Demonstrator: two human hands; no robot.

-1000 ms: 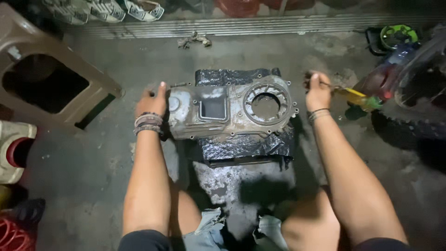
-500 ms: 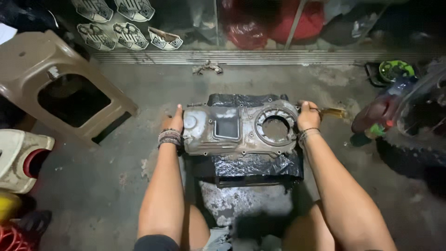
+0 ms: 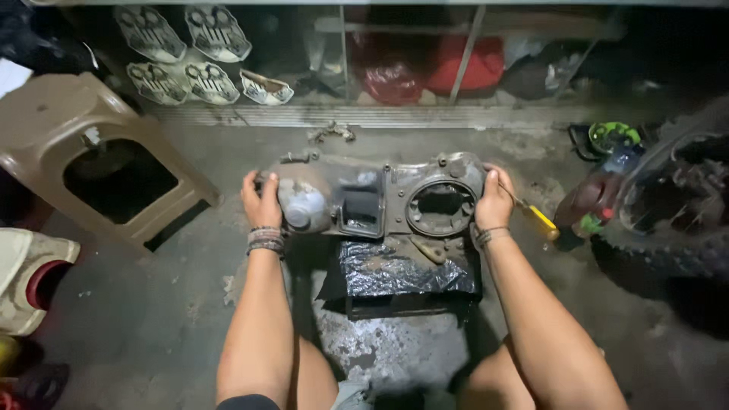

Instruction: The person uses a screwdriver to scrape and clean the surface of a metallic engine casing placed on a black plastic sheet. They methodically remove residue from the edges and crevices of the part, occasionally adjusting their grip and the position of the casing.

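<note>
Holding: I grip a metal engine cover (image 3: 380,199) by its two ends, at the centre of the frame.
Left hand (image 3: 263,202): closed around the cover's left end, thumb on top, fingers hidden behind the edge.
Right hand (image 3: 493,203): closed on the cover's right end, and it also clasps a yellow-handled screwdriver (image 3: 534,217) that sticks out toward the right.
Cover's place: between my hands, raised above a black-wrapped block (image 3: 406,273) that sits just below it on the concrete floor (image 3: 152,304).
Cover's look: grey, grimy, long and flat; a round dome at its left, a square opening in the middle, a big ring-shaped hole at its right.
Around: a tan plastic stool (image 3: 68,144) at upper left, a tyre (image 3: 668,243) at right.
</note>
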